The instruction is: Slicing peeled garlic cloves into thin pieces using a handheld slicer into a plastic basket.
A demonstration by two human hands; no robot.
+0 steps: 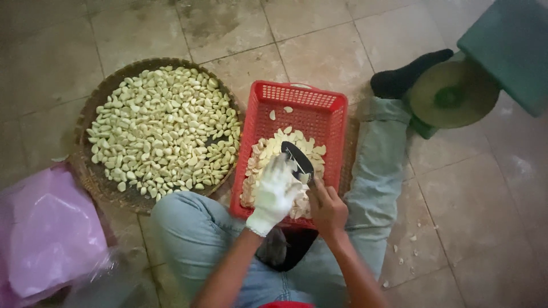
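We sit on the tiled floor point(319, 51) with jeans-clad legs spread. A round woven tray point(91, 171) to our left carries a wide heap of whole peeled garlic cloves point(162, 128). Between our legs stands a red plastic basket point(302, 105) piled with sliced garlic point(268, 154). Above that pile, our white-gloved left hand point(275, 194) has its fingers clenched on something small we cannot make out, while our bare right hand point(328, 208) grips a dark-bladed knife point(298, 159).

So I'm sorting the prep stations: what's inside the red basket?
The red basket holds pale sliced garlic, heaped toward the person. Both hands and a dark blade cover the heap's middle.
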